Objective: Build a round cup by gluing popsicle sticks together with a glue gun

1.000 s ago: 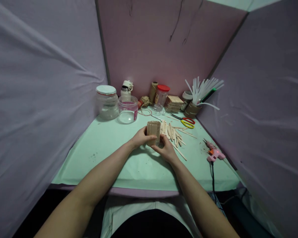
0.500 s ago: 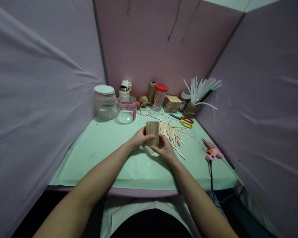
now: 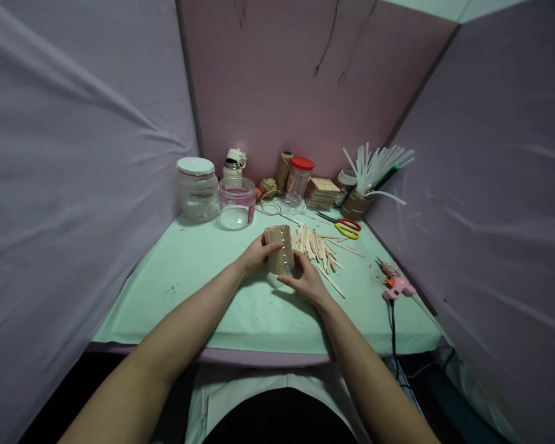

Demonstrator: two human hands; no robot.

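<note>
Between my hands is a clear plastic container (image 3: 277, 262) with wooden craft sticks standing side by side around much of its wall. A bare see-through strip shows on its right side. My left hand (image 3: 259, 254) grips it from the left, thumb across the front sticks and fingers hidden behind. My right hand (image 3: 304, 275) cups its lower right, thumb near the base and fingers behind the right side. Just beyond my right hand lies a loose pile of craft sticks (image 3: 318, 246) on the green tablecloth.
Scissors (image 3: 346, 227) lie behind the pile. A pink glue gun (image 3: 398, 287) rests at the right, its cord over the front edge. Along the back stand a lidded jar (image 3: 197, 191), an open tub (image 3: 236, 206), twine (image 3: 269, 187), a red-lidded jar (image 3: 298, 182), stacked wooden squares (image 3: 322, 193) and glue sticks (image 3: 374, 166).
The container has moved slightly left and turned, so its bare clear strip now faces more toward me. Both hands stay on it, the left one shifted a little left.
</note>
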